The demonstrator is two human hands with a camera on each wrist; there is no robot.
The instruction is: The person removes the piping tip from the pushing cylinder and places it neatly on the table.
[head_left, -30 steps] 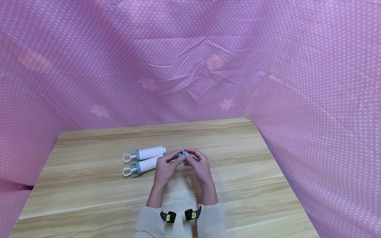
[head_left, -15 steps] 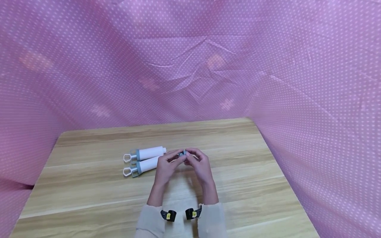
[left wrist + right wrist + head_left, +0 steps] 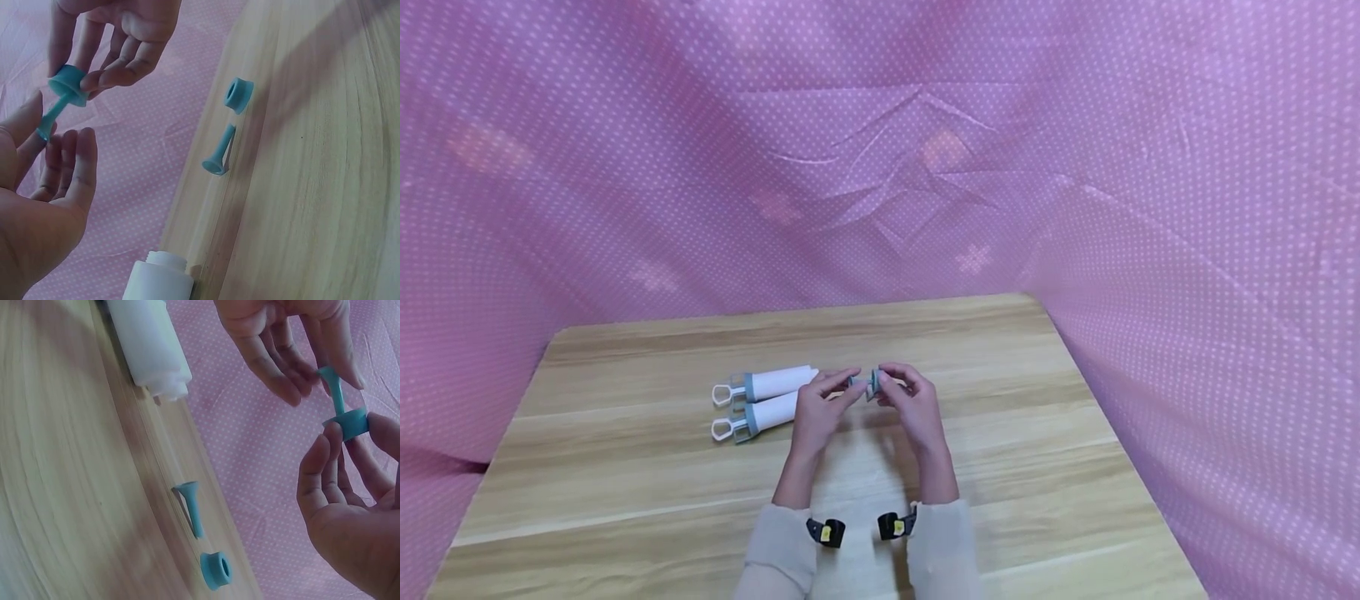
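Observation:
My left hand pinches the flared end of a small teal stem between thumb and finger. My right hand grips a short, round teal cap by its rim with the fingertips. In both wrist views, the stem's thin end meets the middle of the cap, so the two parts line up between the hands. Both hands are held over the far part of the wooden table. The other fingers of each hand are loosely bent.
Two white cylinders with teal collars and white loop handles lie side by side, left of the hands. A second teal stem and a second teal cap lie on the table near its far edge. Pink dotted cloth surrounds the table.
The right hand has shifted to the right, away from the left hand. The gap between the fingertips is wider, and more of the teal parts shows there.

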